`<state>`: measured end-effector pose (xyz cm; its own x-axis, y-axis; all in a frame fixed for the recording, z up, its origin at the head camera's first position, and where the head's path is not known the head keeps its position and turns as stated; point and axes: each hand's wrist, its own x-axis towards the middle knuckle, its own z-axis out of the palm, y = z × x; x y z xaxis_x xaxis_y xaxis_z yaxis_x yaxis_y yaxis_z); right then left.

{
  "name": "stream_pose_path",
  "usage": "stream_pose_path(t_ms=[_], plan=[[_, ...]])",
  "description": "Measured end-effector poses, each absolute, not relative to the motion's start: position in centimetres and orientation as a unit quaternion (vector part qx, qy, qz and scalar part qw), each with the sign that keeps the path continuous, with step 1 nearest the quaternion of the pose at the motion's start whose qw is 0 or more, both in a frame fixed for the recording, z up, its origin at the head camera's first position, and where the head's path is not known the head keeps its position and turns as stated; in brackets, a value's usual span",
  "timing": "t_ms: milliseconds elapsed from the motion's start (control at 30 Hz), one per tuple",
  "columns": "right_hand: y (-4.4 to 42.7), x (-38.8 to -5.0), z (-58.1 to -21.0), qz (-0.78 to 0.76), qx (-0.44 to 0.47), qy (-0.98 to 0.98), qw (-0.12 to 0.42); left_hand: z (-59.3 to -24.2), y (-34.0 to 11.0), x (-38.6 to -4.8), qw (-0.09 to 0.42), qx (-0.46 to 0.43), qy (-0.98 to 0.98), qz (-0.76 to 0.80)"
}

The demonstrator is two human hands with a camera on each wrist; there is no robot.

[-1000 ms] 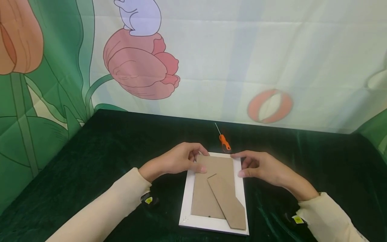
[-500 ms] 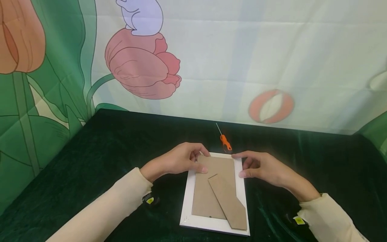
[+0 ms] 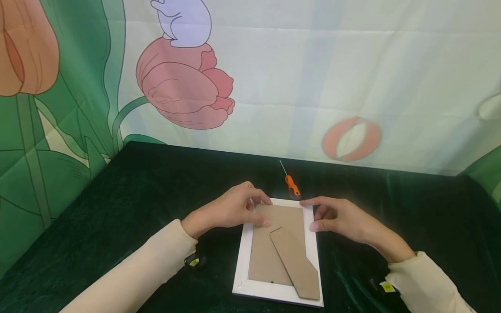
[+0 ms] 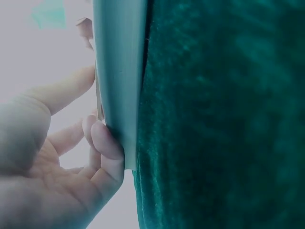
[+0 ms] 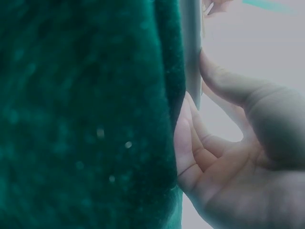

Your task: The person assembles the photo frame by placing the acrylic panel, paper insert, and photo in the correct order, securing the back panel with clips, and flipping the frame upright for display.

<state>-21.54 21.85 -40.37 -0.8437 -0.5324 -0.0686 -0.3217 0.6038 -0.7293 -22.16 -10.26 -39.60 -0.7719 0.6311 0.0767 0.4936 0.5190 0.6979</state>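
Note:
A white picture frame [image 3: 270, 290] lies back side up, its brown backing board [image 3: 264, 261] in the opening and a slanted stand flap [image 3: 297, 267] across the lower right. The left hand [image 3: 231, 206] grips the upper left corner, thumb on the board. In the left wrist view, fingers of that hand [image 4: 71, 157] curl against the side of the frame [image 4: 121, 71]. At the upper right corner the right hand [image 3: 346, 219] holds the frame, index finger on the top edge and thumb on the right border. The right wrist view shows this hand [image 5: 238, 138] pinching the frame edge [image 5: 191, 57].
An orange-handled screwdriver [image 3: 292, 184] lies just beyond the top of the frame, its shaft pointing away. Dark green velvet cloth [image 3: 156, 182] covers the table. Behind it hangs a printed curtain [image 3: 274, 78] with flowers.
The left hand's knuckles have risen a little and its fingers have shifted slightly at the corner. The right hand keeps its hold, and the frame stays nearly in place.

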Motion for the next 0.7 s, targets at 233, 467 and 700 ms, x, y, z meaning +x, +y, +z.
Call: stream_pose_path(t_ms=[233, 467, 700], plan=[[21.89, -21.5, -40.25, -0.375, -0.241, 0.884, 0.143, -39.54, -10.1, -22.07, 0.085, 0.325, 0.871, 0.359], [21.81, -21.5, -40.24, -0.378, -0.236, 0.883, 0.145, -39.57, -10.2, -22.11, 0.08, 0.332, 0.869, 0.358], [21.81, -21.51, -40.27, -0.377, -0.234, 0.884, 0.146, -39.65, -10.26, -22.15, 0.098, 0.326, 0.865, 0.368]])
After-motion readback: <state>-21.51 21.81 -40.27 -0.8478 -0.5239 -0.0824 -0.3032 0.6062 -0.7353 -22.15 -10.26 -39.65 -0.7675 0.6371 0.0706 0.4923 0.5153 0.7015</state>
